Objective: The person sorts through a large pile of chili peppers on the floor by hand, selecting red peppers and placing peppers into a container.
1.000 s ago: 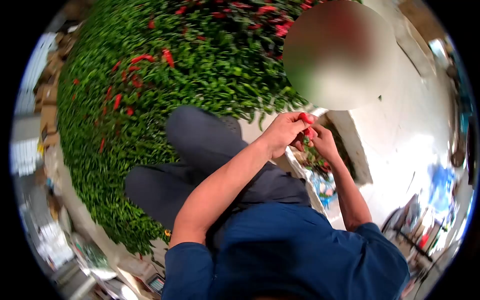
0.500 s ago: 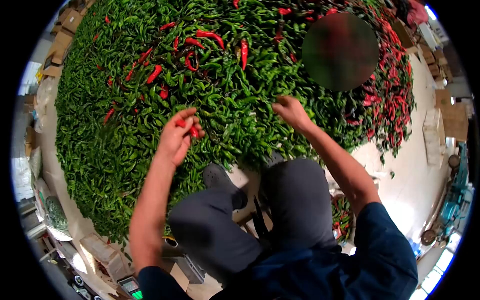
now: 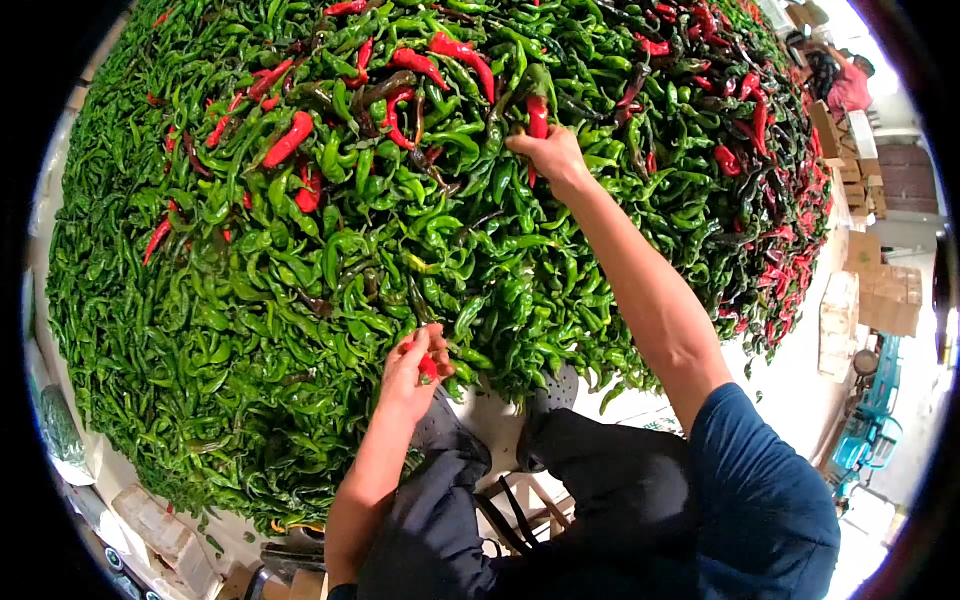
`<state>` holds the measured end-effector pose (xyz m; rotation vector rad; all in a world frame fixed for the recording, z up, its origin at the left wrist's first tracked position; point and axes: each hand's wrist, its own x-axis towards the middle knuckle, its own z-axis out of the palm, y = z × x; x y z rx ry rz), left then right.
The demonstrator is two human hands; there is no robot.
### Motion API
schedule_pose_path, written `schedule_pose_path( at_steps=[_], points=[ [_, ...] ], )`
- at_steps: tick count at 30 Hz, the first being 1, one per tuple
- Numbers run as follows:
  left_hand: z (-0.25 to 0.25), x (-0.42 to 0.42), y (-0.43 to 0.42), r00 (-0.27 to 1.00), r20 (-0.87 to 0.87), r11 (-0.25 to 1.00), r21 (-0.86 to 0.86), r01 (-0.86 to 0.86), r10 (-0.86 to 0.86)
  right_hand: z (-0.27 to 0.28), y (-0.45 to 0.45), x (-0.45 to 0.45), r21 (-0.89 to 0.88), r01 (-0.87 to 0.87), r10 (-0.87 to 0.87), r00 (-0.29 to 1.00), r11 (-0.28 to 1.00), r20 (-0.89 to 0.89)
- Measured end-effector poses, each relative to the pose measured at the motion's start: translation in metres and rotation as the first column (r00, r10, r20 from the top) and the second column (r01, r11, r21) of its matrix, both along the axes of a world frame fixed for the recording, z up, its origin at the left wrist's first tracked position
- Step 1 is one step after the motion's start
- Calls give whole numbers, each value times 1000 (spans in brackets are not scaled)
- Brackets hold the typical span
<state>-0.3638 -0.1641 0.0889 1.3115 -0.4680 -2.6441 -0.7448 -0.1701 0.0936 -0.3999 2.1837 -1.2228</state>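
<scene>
Where the right hand point(image 3: 556, 156) reaches over the heap, one upright red pepper point(image 3: 538, 116) lies at its fingers, toward 11 o'clock from the palm, 12 o'clock being the person's forward.

Axis: long way from 12 to 6, red showing above and below the thumb.
Nearer hand: the right, touching the pepper; from the left hand point(image 3: 406, 378) it lies well off, at 1 o'clock.
Right fingers: thumb and fingers about the pepper; whether they are closed on it cannot be told.
Left fingers: curled and clamped on a held red pepper point(image 3: 428, 369), low at the heap's near edge.

Count:
Hands, bare: two.
Pepper at right fingers: one.
Red in left hand: at least one; a second cannot be ruled out.
Loose red peppers point(image 3: 289, 140), between 9 and 11 o'clock of the right hand: at least eight.
Green peppers point(image 3: 310, 335), heaped on the floor point(image 3: 484, 408): beyond counting.
Shoes point(image 3: 438, 432): two.
Turquoise machine point(image 3: 868, 415), at 4 o'clock: one.
Co-worker point(image 3: 851, 88), at 2 o'clock, well apart: one.
</scene>
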Motion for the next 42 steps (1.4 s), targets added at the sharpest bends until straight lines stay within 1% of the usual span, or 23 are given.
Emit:
schedule_pose_path(
  at_steps=[2, 3, 4, 6, 7, 8, 10, 11, 14, 15, 18, 19, 22, 24, 25, 26, 27, 29, 32, 33, 35, 36, 42],
  points=[
    [5, 4, -7, 999, -36, 998, -54, 10, -12, 9, 26, 25, -176, -27, 34, 999, 984, 39],
    [7, 6, -10, 999, -45, 996, -87, 17, -21, 28, 39, 41, -192, -72, 102, 983, 979, 153],
    [10, 5, -12, 997, -80, 994, -113, 3, -12, 29, 51, 47, -161, -146, 171, 972, 976, 158],
    [11, 3, -18, 992, -114, 987, -154, 33, -51, 38, 65, 77, -271, -128, 182, 966, 954, 185],
    [19, -3, -18, 990, -129, 987, -155, 29, -49, 48, 76, 86, -143, -257, 285, 931, 956, 229],
    [28, -13, -20, 988, -145, 986, -163, 22, -46, 64, 80, 102, -131, -328, 352, 896, 935, 272],
    [36, -29, -24, 970, -216, 976, -209, 68, -114, 53, 86, 134, -300, -319, 375, 915, 899, 150],
    [41, -36, -23, 970, -218, 977, -203, 64, -109, 45, 92, 137, -220, -339, 383, 902, 914, 198],
    [36, -43, -22, 974, -202, 984, -166, 66, -100, 42, 85, 142, -208, -274, 318, 922, 939, 222],
    [30, -43, -20, 977, -190, 986, -150, 72, -100, 45, 85, 136, -96, -318, 332, 905, 943, 267],
    [14, -30, -7, 996, -46, 990, -124, 72, -78, 18, 93, 125, -132, -417, 437, 850, 899, 293],
    [9, -24, -2, 998, 2, 992, -108, 63, -63, 16, 90, 130, -229, -359, 407, 886, 905, 223],
    [-8, -9, 15, 999, 30, 999, -30, 39, -38, 26, 79, 109, -242, -178, 230, 951, 954, 208],
    [-11, -6, 21, 997, 55, 999, -2, 50, -50, 47, 61, 68, -13, -84, 84, 996, 996, -31],
    [-10, -6, 22, 996, 70, 998, 0, 58, -58, 56, 45, 55, -103, 87, -95, 992, 991, -78],
    [-9, -7, 22, 994, 86, 998, 0, 65, -64, 39, 34, 21, -112, 38, -63, 972, 993, -227],
    [-6, -11, 22, 993, 95, 997, -29, 78, -74, 47, 20, 1, 10, -50, 51, 950, 999, -308],
    [0, -22, 22, 989, 111, 991, -82, 103, -93, 47, -11, -21, 51, -3, 8, 996, 999, -87],
    [0, -37, 16, 984, 45, 914, -364, 179, -175, 1, -46, -37, 62, 40, -49, 988, 997, 148],
    [13, -50, 10, 970, 138, 875, -420, 242, -201, 11, -49, -26, 183, -5, -2, 999, 983, 38],
    [25, -67, -8, 956, 189, 812, -507, 290, -223, -23, -55, -33, 30, -7, 5, 996, 1000, 92],
    [25, -73, -16, 958, 184, 793, -540, 284, -218, -19, -57, -30, -37, 15, -9, 986, 999, 166],
    [26, -87, -31, 976, 122, 769, -601, 217, -180, 27, -14, 17, -140, -2, 14, 996, 990, 87]
  ],
)
